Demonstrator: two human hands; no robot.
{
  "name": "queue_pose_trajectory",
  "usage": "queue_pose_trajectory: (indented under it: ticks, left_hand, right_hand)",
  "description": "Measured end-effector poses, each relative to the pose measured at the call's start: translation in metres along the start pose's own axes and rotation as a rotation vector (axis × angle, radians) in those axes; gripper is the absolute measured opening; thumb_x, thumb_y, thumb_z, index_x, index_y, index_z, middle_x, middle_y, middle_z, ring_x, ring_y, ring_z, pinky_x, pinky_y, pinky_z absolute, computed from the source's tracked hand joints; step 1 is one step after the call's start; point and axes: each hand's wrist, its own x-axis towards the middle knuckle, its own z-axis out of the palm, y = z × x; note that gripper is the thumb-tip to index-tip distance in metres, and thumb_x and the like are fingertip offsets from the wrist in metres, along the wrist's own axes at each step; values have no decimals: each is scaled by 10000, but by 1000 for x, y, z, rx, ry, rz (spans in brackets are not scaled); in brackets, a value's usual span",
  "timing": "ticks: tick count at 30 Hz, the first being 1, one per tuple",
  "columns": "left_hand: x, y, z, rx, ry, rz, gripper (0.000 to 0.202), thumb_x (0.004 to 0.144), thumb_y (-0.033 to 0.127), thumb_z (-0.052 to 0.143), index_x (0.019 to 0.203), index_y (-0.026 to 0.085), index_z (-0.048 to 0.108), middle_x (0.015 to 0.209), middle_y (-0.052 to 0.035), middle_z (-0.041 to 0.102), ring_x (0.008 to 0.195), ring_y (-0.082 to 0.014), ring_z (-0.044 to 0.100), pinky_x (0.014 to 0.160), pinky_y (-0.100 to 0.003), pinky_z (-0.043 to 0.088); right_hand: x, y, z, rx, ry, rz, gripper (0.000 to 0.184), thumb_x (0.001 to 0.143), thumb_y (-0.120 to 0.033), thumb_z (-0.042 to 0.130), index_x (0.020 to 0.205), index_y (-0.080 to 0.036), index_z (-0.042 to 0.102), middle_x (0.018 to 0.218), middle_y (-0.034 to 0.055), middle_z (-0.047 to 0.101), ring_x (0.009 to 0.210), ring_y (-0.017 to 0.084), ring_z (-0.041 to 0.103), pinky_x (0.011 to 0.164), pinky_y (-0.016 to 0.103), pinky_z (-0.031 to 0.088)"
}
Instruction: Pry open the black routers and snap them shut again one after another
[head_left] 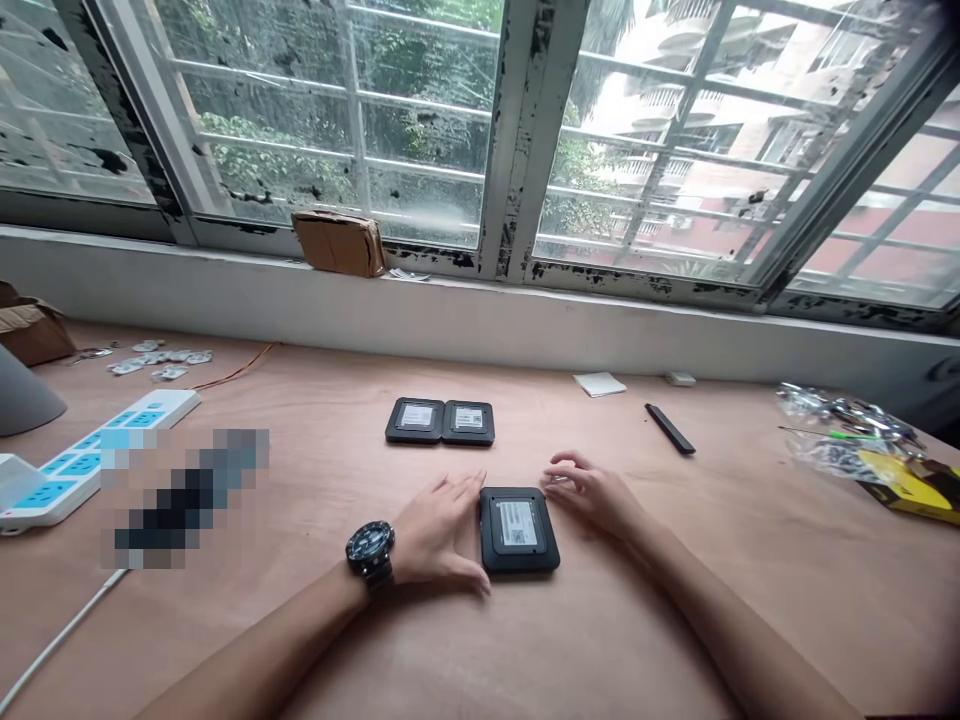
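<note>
Three black devices [519,530] lie on a plywood table [315,640] under a paint-chipped window as I watch the bench from afar. At far left, a cardboard box [30,325] and a grey cone-shaped object [22,395] sit at the table's edge, near small white metal pieces [157,358] and a thin orange wire [236,367]. A white power strip [97,460] with blue sockets runs beside a pixelated patch [184,495], its contents unreadable. A taped cardboard parcel [339,243] rests on the window sill [480,310].

At centre, the left hand [439,530], a black wristwatch [370,553] on its wrist, lies open and flat, its fingers [450,575] touching the nearest device's left edge. That rounded-square device, white label facing up, sits alone between both hands, nearer me than the other two devices [415,420], which lie side by side and touching. The right hand [589,493] is loosely curled and half open, its fingertips [556,478] at the device's right edge — I cannot tell whether they touch.

Further right come a white notepad [600,384], a black stick [670,428], clear plastic bags [840,425] and yellow packaging [907,483].
</note>
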Motion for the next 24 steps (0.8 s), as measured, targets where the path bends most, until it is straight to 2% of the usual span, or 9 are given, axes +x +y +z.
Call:
queue_pose_trajectory:
  ticks: [3, 6, 9, 12, 18, 24]
  left_hand:
    - [4, 14, 7, -44, 40, -31, 1269, 663, 837, 717, 1599, 147, 210, 1571, -224, 403, 1421, -389, 440, 1197, -558, 305]
    - [5, 22, 10, -90, 97, -75, 1212, 660, 736, 806, 1587, 166, 271, 1531, -205, 459, 1366, -388, 495, 1149, -528, 402]
    - [5, 23, 10, -146, 121, -85, 1161, 670, 611, 860, 1585, 185, 285, 1522, -187, 461, 1363, -380, 492, 1128, -507, 440]
    - [5, 22, 8, -220, 113, -98, 1152, 677, 549, 871, 1592, 197, 267, 1547, -167, 425, 1392, -368, 460, 1150, -490, 427]
    - [6, 22, 11, -340, 100, -108, 1171, 647, 469, 900, 1592, 191, 268, 1541, -151, 408, 1415, -347, 430, 1188, -442, 394]
    - [5, 20, 15, -369, 107, -118, 1199, 641, 440, 900, 1608, 216, 228, 1567, -142, 374, 1439, -355, 395, 1203, -455, 372]
  right_hand:
    - [-5, -23, 2, 109, -12, 17, 245, 969, -437, 615, 1125, -292, 737, 1209, 77, 687, 710, 157, 677, 695, 324, 586]
    - [-6, -45, 5, 211, -86, 71, 294, 946, -445, 651, 1178, -271, 702, 1065, 67, 726, 759, 185, 684, 700, 322, 572]
    - [-4, -57, 8, 215, -105, 190, 317, 903, -477, 698, 1112, -240, 679, 907, 45, 734, 712, 197, 670, 645, 315, 525]
    - [5, -62, 7, 143, -158, 248, 344, 890, -554, 681, 1000, -232, 627, 873, 29, 715, 715, 201, 652, 633, 311, 476]
    - [28, -68, 12, -95, -241, 185, 607, 777, -795, 638, 908, -212, 528, 951, 89, 663, 822, 259, 638, 687, 342, 452]
    - [33, -68, 28, -148, -215, 191, 629, 806, -846, 535, 882, -222, 515, 958, 100, 644, 876, 276, 640, 748, 362, 454]
